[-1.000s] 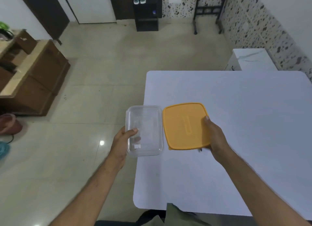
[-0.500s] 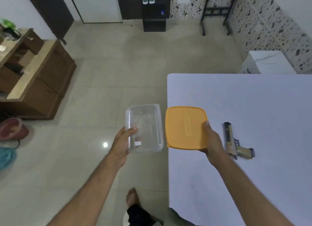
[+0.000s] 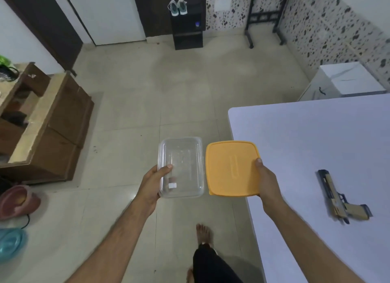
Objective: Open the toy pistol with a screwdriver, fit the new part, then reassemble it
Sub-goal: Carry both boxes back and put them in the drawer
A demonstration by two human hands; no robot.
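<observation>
Tan plastic toy pistol lies untouched near table's right edge; left hand grips clear rectangular plastic tub, right hand grips orange lid. Likely still setup; next, park both, find screwdriver.

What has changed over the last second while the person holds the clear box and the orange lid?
The view has swung left: the white table now sits further right, and the toy pistol, out of sight a second ago, lies on it. The box and lid now hang over the floor. Unchanged: the left hand holds the clear box and the right hand the orange lid.
</observation>
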